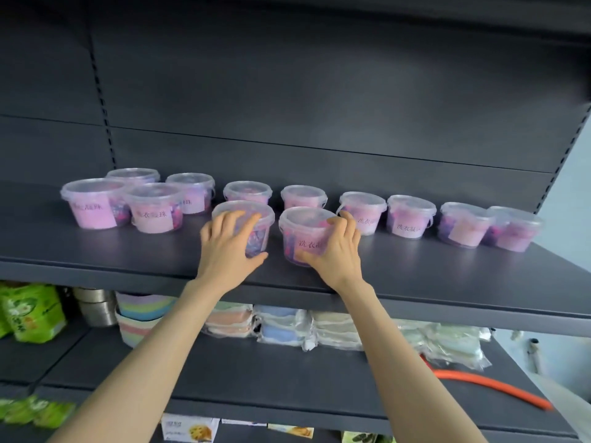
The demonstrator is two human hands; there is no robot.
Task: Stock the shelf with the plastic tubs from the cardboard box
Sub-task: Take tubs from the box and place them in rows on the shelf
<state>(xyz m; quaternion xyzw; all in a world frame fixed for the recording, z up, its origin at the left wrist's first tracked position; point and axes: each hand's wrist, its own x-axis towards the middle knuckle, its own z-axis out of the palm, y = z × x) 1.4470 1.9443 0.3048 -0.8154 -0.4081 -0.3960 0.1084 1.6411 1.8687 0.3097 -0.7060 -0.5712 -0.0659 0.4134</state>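
Plastic left tub (252, 206), right tub (300, 227) upright, axis vert.; L hand (227, 247) grip wraps one, R hand (335, 251) other.

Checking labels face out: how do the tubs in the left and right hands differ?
The clear lidded plastic tub in the left hand shows purple beads frontward; the clear lidded plastic tub in the right hand shows its pink printed label. The left hand drapes over its tub's lid and front; the right hand grips its tub's side. Both stand upright on the dark grey shelf.
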